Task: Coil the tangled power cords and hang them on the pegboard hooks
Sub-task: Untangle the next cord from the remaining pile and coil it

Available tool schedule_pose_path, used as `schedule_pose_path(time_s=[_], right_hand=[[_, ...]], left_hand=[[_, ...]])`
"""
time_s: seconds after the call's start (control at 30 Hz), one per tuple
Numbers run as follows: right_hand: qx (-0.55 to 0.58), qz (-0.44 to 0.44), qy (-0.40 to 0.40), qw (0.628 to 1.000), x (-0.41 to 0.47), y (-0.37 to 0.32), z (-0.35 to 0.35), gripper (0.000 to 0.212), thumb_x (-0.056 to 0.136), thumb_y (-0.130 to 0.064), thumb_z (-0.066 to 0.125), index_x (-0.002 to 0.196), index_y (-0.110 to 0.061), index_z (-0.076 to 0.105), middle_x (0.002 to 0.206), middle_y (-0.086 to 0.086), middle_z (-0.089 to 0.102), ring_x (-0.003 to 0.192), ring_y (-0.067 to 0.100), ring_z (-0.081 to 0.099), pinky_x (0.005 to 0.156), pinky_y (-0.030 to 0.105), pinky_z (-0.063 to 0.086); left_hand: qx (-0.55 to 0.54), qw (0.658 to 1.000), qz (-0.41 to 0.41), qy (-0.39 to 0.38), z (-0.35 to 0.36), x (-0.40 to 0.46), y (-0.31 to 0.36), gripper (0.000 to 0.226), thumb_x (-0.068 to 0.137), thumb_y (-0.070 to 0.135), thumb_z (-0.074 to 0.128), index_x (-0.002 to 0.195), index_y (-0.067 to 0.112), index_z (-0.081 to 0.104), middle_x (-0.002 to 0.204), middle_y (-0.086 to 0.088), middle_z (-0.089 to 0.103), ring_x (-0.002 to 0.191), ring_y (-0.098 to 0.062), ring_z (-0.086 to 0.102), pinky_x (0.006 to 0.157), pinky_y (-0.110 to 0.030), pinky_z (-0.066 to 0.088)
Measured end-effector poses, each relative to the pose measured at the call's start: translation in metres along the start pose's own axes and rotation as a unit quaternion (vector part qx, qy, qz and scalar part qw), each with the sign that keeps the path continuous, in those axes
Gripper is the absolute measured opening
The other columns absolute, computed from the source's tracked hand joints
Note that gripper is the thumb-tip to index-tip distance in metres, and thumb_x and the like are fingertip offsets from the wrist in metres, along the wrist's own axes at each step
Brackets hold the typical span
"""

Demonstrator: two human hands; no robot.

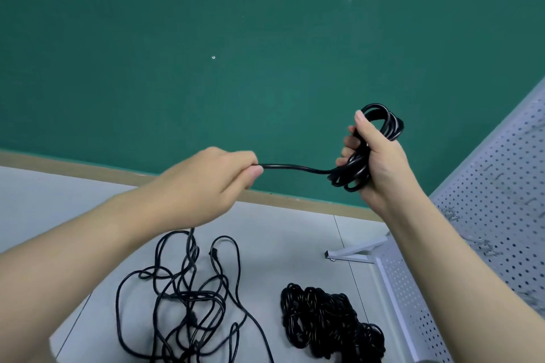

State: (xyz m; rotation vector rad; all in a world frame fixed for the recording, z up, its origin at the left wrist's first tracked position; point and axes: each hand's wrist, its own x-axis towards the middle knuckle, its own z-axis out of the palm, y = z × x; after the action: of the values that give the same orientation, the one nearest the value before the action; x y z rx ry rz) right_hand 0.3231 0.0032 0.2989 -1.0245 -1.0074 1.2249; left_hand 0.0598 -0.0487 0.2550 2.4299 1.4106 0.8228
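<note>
Green wall (206,38) fills most of what we see, with a pale floor (295,233) below it and a white pegboard (501,186) leaning in from our right. We hold one black power cord (295,167) up in front of that wall. Our right hand (380,162) is clenched around a small coil (371,144) of its loops, thumb up along the bundle. Our left hand (212,183) pinches the same cord where it leaves the coil, fingers curled round it.

Between our hands the free stretch runs nearly level, left to right, sagging slightly just before it meets the coil. From the left hand the rest drops down to a loose tangle (188,298) on the floor, directly below that hand. A second, denser heap of cords (327,324) lies just to its right, apart from it.

The next wrap, we judge, turns on this: the slack lies to the left of the coil, so the left hand must carry the cord rightward to the right hand. For hanging, the right hand is nearer, since the hooks (454,215) on the pegboard sit just beyond our right forearm.
</note>
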Motion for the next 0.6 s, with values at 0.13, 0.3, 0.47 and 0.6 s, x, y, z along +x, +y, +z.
schedule_pose_path(time_s=[0.13, 0.3, 0.47, 0.6], right_hand=[[-0.097, -0.018, -0.022, 0.995, -0.006, 0.001, 0.013, 0.056, 0.070, -0.062, 0.083, 0.094, -0.022, 0.053, 0.071, -0.007, 0.049, 0.063, 0.011, 0.044, 0.069, 0.031, 0.034], [-0.214, -0.036, -0.176, 0.960, -0.031, 0.012, 0.040, 0.074, 0.060, -0.082, 0.079, 0.085, -0.020, 0.047, 0.081, 0.006, 0.029, 0.072, 0.017, 0.028, 0.068, 0.038, 0.026], [-0.294, 0.014, -0.362, 0.885, -0.053, 0.021, 0.056, 0.022, 0.085, -0.043, 0.075, 0.079, -0.029, 0.058, 0.071, -0.007, 0.042, 0.066, 0.009, 0.037, 0.068, 0.035, 0.037], [-0.353, 0.060, -0.360, 0.862, -0.056, 0.029, 0.062, 0.017, 0.073, -0.011, 0.061, 0.088, -0.017, 0.054, 0.074, 0.004, 0.048, 0.068, 0.018, 0.042, 0.068, 0.042, 0.039]], left_hand=[[0.005, 0.996, 0.080, 0.038, -0.018, -0.004, 0.021, 0.026, 0.106, 0.041, 0.030, 0.086, 0.036, 0.046, 0.068, 0.016, 0.052, 0.067, -0.008, 0.050, 0.053, -0.024, 0.031], [-0.065, 0.991, 0.101, 0.059, -0.012, 0.000, 0.023, 0.026, 0.106, 0.041, 0.039, 0.096, 0.027, 0.059, 0.064, 0.007, 0.050, 0.062, -0.015, 0.046, 0.055, -0.028, 0.037], [-0.127, 0.982, 0.093, 0.102, -0.010, 0.002, 0.015, 0.026, 0.099, 0.046, 0.056, 0.086, 0.029, 0.070, 0.058, 0.006, 0.053, 0.053, -0.016, 0.042, 0.052, -0.026, 0.032], [-0.114, 0.982, -0.027, 0.145, -0.004, 0.003, 0.009, 0.062, 0.070, 0.082, 0.061, 0.058, 0.021, 0.055, 0.044, 0.006, 0.040, 0.048, -0.015, 0.031, 0.049, -0.034, 0.028]])
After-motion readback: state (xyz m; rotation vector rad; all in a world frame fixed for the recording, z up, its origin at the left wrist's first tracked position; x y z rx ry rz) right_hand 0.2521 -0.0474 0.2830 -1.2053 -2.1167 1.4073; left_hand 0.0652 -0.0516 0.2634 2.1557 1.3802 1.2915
